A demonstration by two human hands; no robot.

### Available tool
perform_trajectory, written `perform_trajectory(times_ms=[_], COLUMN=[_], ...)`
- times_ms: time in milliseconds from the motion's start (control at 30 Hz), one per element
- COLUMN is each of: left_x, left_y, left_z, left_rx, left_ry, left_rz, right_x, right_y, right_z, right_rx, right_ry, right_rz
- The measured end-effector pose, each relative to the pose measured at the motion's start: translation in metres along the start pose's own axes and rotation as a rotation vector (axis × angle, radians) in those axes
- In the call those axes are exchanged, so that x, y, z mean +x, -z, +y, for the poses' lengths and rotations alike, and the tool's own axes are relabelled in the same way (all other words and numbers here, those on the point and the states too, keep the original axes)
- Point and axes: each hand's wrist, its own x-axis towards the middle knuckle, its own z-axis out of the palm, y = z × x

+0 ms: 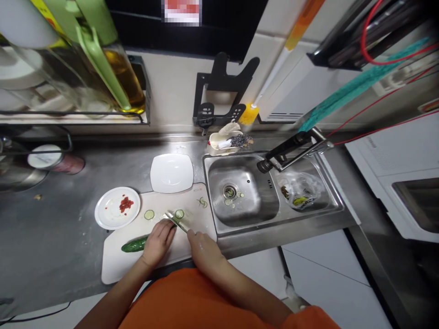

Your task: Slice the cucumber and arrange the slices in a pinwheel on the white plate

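Note:
On the pale cutting board (113, 262) lies a dark green cucumber (134, 245). My left hand (158, 240) is wrapped over it near its right end, fingers pressed together. My right hand (203, 249) is closed on the handle of a knife (176, 222), whose blade lies at the fingertips of my left hand. One round cucumber slice (179, 214) is beside the blade and another slice (149, 214) sits further left. Thin green peelings (202, 202) are at the board's right corner.
A white plate with red pieces (99, 212) overlaps the board's left edge. Behind the board is a square white plate (172, 172). The steel sink (240, 219), holding some slices, adjoins on the right, with a black faucet (284, 148) and a plastic bag (303, 189) beyond.

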Motion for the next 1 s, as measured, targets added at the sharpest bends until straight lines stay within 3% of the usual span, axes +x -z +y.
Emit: perform_trajectory(times_ms=[567,767,1000], left_x=[-0.003,-0.002,-0.001], left_y=[-0.003,0.002,0.002], left_z=[-0.004,-0.002,-0.002], left_rx=[-0.016,-0.054,-0.058], left_ry=[0.008,0.003,0.009], left_rz=[-0.024,-0.04,-0.027], right_x=[0.04,0.032,0.005], right_y=[-0.025,-0.025,-0.019], right_z=[-0.005,0.006,0.007], right_rx=[0.023,0.026,-0.019], right_ry=[0.038,0.016,-0.014], right_rz=[0.087,0.095,0.107])
